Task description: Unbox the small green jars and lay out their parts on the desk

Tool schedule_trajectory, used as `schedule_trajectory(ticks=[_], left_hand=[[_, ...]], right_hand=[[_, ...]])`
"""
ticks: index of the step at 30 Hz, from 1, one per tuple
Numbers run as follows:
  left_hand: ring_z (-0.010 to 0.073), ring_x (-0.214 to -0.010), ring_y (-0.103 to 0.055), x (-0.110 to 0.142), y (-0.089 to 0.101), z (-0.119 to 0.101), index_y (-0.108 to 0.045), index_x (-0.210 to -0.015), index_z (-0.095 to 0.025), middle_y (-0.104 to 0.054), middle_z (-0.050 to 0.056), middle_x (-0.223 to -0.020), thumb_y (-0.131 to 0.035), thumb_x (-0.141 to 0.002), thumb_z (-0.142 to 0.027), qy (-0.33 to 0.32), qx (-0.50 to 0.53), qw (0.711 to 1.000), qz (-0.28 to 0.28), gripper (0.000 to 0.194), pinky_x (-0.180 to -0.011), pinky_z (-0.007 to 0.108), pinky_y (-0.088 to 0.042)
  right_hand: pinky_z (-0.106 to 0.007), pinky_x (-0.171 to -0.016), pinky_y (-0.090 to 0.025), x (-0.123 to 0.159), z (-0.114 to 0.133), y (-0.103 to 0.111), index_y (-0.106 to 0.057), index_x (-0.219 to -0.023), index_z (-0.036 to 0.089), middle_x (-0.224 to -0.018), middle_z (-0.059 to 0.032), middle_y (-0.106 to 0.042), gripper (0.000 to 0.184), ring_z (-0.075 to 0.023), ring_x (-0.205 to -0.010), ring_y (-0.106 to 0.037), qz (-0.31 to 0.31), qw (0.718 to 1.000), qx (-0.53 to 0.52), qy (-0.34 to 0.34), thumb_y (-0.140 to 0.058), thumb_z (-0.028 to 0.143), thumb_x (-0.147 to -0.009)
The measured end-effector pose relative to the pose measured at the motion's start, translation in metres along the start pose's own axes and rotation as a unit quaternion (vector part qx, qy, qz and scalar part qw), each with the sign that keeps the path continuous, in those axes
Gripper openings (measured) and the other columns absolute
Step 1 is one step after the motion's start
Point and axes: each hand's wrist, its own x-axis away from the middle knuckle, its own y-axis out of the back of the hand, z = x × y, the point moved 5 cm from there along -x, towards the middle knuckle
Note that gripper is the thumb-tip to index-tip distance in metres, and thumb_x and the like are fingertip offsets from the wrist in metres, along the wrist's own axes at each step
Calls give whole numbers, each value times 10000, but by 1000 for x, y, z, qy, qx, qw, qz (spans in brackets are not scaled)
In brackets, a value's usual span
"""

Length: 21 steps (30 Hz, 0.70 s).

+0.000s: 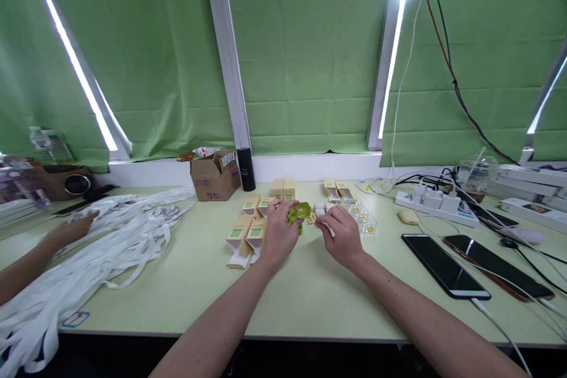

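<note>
My left hand (282,230) is closed around a small olive-green plastic case (302,211), which looks hinged open. Close to its right side, my right hand (343,233) pinches a small pale-yellow piece (311,219) between thumb and fingertips; its exact kind is too small to make out. Beside and partly behind my left hand stand several small tan cardboard boxes (240,234) with green windows and open flaps. Just beyond my right hand are clear plastic cups (367,224) with yellow bits in them, and small white pieces (319,210).
Further tan boxes (337,191) stand at the back. A brown carton (215,176) and a black cylinder (245,169) are by the wall. Left, another person's hand (80,227) touches piled white straps (106,248). Phones (445,266), cables and a power strip (436,208) lie right.
</note>
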Motion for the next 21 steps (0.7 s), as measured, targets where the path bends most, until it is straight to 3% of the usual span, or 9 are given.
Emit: schedule_trajectory(ticks=[8,16,21], left_hand=[[281,-1222,-540,-2,3,15,-668,-1254,-252,-602,92,-1186,-736,-821,-162,77,15,996,-50,447,-1083,492,-460],[253,-1149,-619,-4,8,25,-650,-1242,-251,-640,91,-1160,-697,-866,-179,108,36,990,-88,385,-1017,450,-508],[255,-1161,-630,-4,9,24,-643,-1194,-241,-658,92,-1163,-682,-886,-211,119,43,988,-91,312,-1023,451,-499]], right_hand=[[-348,-697,-425,1,-16,-11,-687,-858,222,-808,-49,-621,178,-217,-823,-554,28,999,13,-11,-572,140,-967],[-338,-701,-390,-4,-34,-54,-711,-761,204,-789,-50,-675,181,-220,-832,-542,158,981,115,-6,-688,45,-844],[-353,-748,-366,-5,-42,-79,-755,-768,209,-824,-78,-704,172,-241,-917,-558,240,953,180,-48,-683,67,-831]])
